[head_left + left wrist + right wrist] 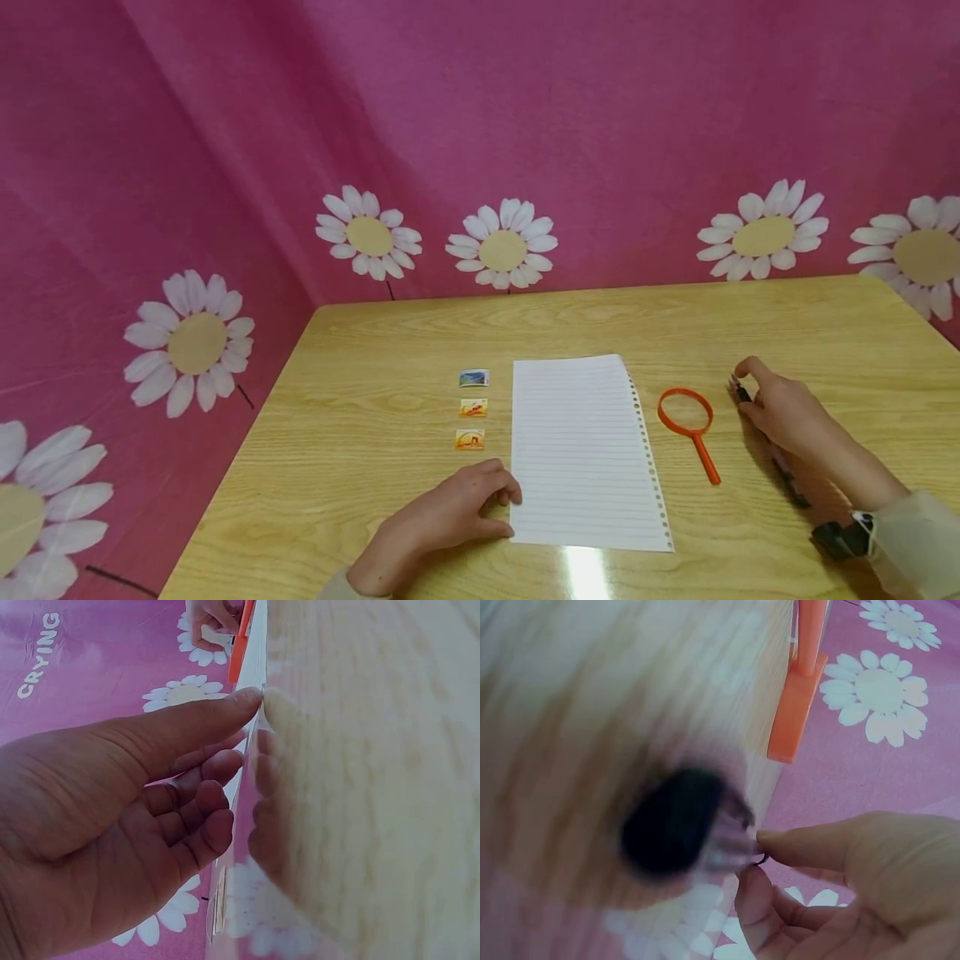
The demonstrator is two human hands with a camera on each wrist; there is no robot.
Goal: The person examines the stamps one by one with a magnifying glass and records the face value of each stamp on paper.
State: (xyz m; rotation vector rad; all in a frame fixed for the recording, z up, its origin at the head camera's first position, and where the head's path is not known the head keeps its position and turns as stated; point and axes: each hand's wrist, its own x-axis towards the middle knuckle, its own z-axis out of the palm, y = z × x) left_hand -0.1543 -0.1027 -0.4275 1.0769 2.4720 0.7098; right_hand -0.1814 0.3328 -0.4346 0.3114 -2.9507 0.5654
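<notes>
My right hand pinches a pen between thumb and fingers at the table's right side. Its barrel looks clear with black parts; in the right wrist view the pen's black end looms blurred near the camera. A lined sheet of paper, with punched holes down its right edge, lies in the middle. At the sheet's lower left edge, my left hand rests with fingers loosely bent, thumb and fingertips touching the edge. Between sheet and pen lies a red-orange magnifying glass, its handle towards me.
Left of the sheet, three small stamps lie in a column: a blue one, a yellow-red one and an orange one. The wooden table meets a pink flowered cloth behind and at the left.
</notes>
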